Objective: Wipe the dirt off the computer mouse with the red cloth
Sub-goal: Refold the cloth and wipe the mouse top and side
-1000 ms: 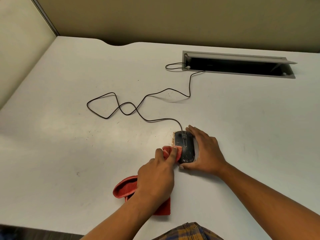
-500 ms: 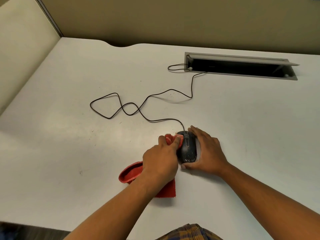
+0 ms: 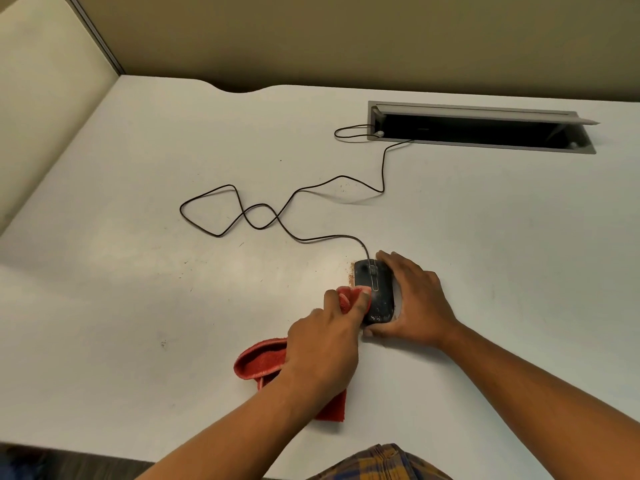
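No writing, brand or number can be read anywhere. The computer mouse (image 3: pixel 375 292), right of centre, shows only pale specks on its dark top (any logo is too small to tell); the red cloth (image 3: pixel 263 358), lower centre, shows plain fabric.

Red cloth (image 3: pixel 263 358), black mouse (image 3: pixel 375 292), white desk (image 3: pixel 138 271)

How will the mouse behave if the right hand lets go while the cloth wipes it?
Probably slides under the red cloth: the mouse looks small and light on a smooth desk, which is likely why the right hand braces it. Its slack cable would hardly restrain it. Unlikely to tip, being low and flat.
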Demonstrator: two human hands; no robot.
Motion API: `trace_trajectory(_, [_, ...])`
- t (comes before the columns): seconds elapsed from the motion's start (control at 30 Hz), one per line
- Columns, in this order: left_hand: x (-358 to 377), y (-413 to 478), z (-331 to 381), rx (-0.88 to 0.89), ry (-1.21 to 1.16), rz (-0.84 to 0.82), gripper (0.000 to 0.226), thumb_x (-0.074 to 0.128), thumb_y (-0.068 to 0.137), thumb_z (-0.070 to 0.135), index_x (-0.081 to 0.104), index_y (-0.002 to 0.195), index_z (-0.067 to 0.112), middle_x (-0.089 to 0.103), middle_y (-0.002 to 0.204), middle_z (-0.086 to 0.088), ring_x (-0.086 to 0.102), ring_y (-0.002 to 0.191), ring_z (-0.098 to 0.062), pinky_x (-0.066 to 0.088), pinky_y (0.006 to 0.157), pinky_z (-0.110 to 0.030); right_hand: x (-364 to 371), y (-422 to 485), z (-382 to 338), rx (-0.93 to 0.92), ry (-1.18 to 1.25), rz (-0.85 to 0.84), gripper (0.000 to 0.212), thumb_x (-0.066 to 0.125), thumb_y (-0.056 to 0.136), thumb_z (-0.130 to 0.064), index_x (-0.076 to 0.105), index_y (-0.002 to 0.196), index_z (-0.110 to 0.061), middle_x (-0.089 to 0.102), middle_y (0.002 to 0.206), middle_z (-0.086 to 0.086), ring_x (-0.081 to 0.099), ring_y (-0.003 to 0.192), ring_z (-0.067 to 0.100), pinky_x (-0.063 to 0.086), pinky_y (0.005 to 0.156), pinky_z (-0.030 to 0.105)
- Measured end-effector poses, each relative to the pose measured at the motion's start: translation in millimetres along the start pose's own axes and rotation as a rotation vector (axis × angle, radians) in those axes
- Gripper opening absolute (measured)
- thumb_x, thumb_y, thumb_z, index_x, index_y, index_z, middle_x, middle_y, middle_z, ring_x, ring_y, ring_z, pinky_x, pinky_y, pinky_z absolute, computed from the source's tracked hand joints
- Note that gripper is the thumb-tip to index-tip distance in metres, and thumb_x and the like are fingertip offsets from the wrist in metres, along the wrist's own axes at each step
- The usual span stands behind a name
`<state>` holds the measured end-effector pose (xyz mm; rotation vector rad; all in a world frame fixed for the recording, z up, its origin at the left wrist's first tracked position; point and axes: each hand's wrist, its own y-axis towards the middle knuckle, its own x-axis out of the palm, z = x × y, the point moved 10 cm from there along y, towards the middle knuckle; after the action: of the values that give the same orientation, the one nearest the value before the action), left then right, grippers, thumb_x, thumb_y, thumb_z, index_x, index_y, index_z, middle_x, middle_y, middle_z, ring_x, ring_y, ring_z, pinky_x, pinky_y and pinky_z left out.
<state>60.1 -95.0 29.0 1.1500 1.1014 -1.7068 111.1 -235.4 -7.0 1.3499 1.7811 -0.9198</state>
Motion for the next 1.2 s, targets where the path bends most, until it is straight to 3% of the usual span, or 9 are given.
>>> trace_trajectory(0.23, [-5,-8,4,0.147,0.080,-0.050,0.062,0.039,0.100,0.027,0.007,0.151,0.041,0.041,0.123,-0.013,0.053,0.080,-0.027,0.033,0.058,-0.035,-2,-2,-4,-0.025,-0.019,-0.012,0.131,0.066,0.043,-0.090,0.020,0.152,-0.034,0.031,0.157,-0.009,0.016,0.148,0.009,0.020,0.113,0.038])
trace_trajectory(0.4, [-17,3,-3,0.100,0.090,0.010,0.062,0.038,0.099,0.028,0.008,0.152,0.034,0.042,0.123,-0.012,0.042,0.073,-0.022,0.034,0.057,-0.034,-1,-2,-4,-0.022,-0.027,-0.016,0.132,0.065,0.042,-0.092,0.018,0.152,-0.035,0.031,0.157,-0.011,0.017,0.148,0.010,0.020,0.114,0.038])
trace_trajectory(0.57, [-6,6,14,0.113,0.064,-0.028,0.058,0.040,0.102,0.034,0.013,0.154,0.031,0.042,0.131,-0.016,0.060,0.091,-0.030,0.044,0.063,-0.038,-3,-3,-6,-0.034,-0.008,0.002,0.126,0.071,0.046,-0.082,0.022,0.151,-0.032,0.032,0.156,-0.011,0.017,0.148,0.008,0.021,0.113,0.037])
trace_trajectory(0.77, [-8,-1,14,0.254,0.085,-0.047,0.056,0.040,0.097,0.027,0.023,0.149,0.040,0.043,0.116,-0.010,0.050,0.073,-0.026,0.031,0.055,-0.035,-3,-3,-4,-0.017,0.000,0.003,0.128,0.069,0.046,-0.078,0.019,0.153,-0.029,0.030,0.158,-0.005,0.019,0.147,0.010,0.023,0.115,0.040])
trace_trajectory(0.97, [-16,10,27,0.238,0.104,-0.021,0.058,0.044,0.098,0.026,0.022,0.151,0.035,0.044,0.123,-0.015,0.044,0.072,-0.025,0.032,0.056,-0.036,0,-2,-1,-0.018,-0.017,-0.008,0.128,0.073,0.048,-0.076,0.018,0.153,-0.029,0.030,0.158,-0.005,0.021,0.147,0.013,0.021,0.114,0.039])
trace_trajectory(1.07, [-12,6,33,0.299,0.124,-0.067,0.059,0.046,0.099,0.024,0.023,0.152,0.036,0.042,0.122,-0.016,0.048,0.075,-0.027,0.033,0.057,-0.036,-1,-2,-3,-0.038,-0.017,0.006,0.124,0.074,0.049,-0.071,0.020,0.152,-0.029,0.030,0.157,-0.007,0.021,0.147,0.012,0.023,0.112,0.038])
trace_trajectory(1.2, [-11,0,29,0.369,0.151,-0.101,0.057,0.044,0.098,0.022,0.028,0.150,0.039,0.042,0.116,-0.014,0.039,0.068,-0.023,0.029,0.053,-0.036,-3,-4,-6,-0.051,-0.016,0.023,0.124,0.071,0.047,-0.072,0.022,0.152,-0.027,0.033,0.156,-0.006,0.023,0.146,0.014,0.024,0.111,0.037])
